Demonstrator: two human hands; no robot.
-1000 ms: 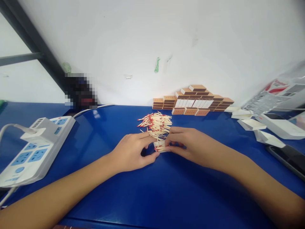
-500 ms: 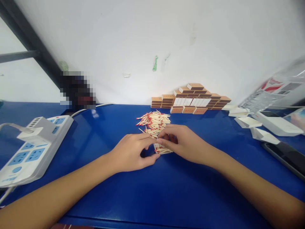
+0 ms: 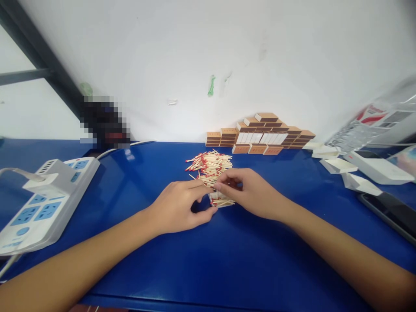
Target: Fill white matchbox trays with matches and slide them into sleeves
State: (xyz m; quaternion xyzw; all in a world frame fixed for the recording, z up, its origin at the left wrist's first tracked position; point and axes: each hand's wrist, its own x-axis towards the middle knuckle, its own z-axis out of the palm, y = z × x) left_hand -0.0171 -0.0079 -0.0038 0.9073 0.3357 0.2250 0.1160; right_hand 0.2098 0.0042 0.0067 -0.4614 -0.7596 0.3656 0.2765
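Observation:
A small white matchbox tray (image 3: 220, 200) with red-tipped matches in it lies on the blue table (image 3: 208, 260). My left hand (image 3: 178, 206) curls round the tray's left end, thumb and forefinger pinching it. My right hand (image 3: 250, 190) hovers just above the tray, its fingertips pinched together at the near edge of the loose pile of matches (image 3: 209, 165); whether matches are in the pinch is too small to tell.
Stacked brown matchboxes (image 3: 260, 134) stand against the white wall. White empty trays (image 3: 338, 167) and a white box (image 3: 377, 167) lie at the right, with a dark phone (image 3: 390, 210) near the edge. A white power strip (image 3: 42, 203) sits at the left.
My right hand has shifted left and up from the tray's right side to the near edge of the match pile. My left hand has stayed on the tray.

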